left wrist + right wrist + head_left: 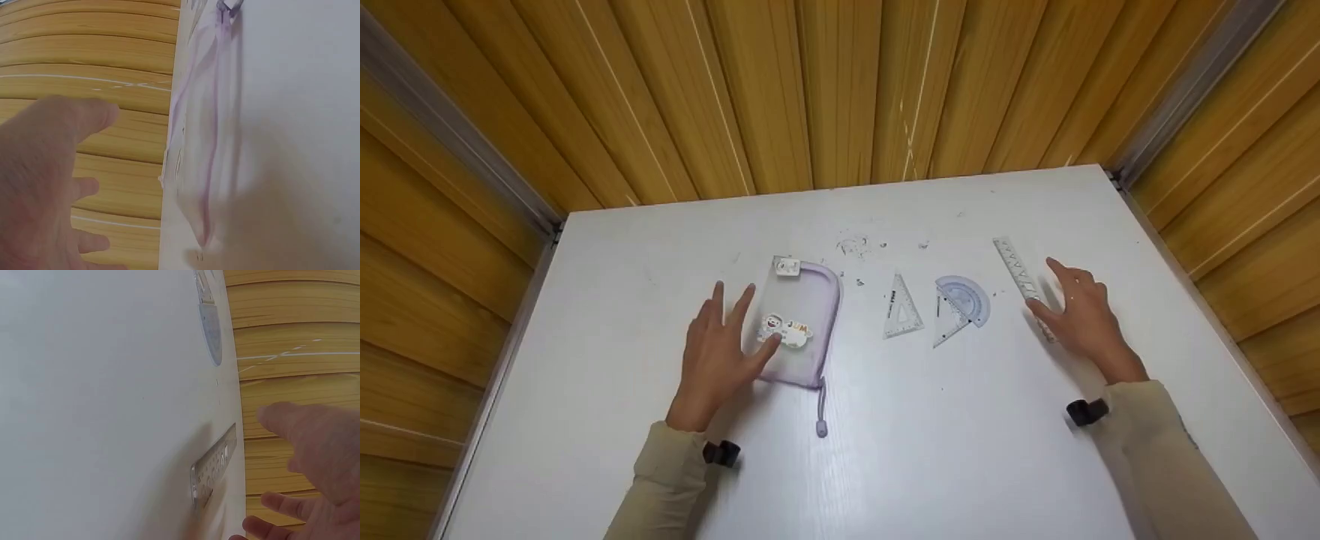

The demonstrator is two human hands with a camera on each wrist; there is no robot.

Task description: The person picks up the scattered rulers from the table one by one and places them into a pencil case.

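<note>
A translucent pouch with a lilac zip edge (823, 330) lies left of centre on the table. Over its left side, my left hand (714, 360) spreads its fingers, holding nothing; the left wrist view shows the pouch (199, 135) beside that hand (39, 180). On the right, my right hand (1087, 319) hovers with parted fingers at a clear ruler (1014, 264), partly covering its lower part; whether the thumb touches it I cannot tell. In the right wrist view the ruler (215, 467) lies on the table below the hand (323, 461).
Between the hands lie a clear set square (913, 324) and a blue protractor (975, 300) overlapping another clear set square (943, 330). Dark specks (853, 245) mark the white table (885, 465) further back. Wood-patterned walls (840, 90) stand behind and at both sides.
</note>
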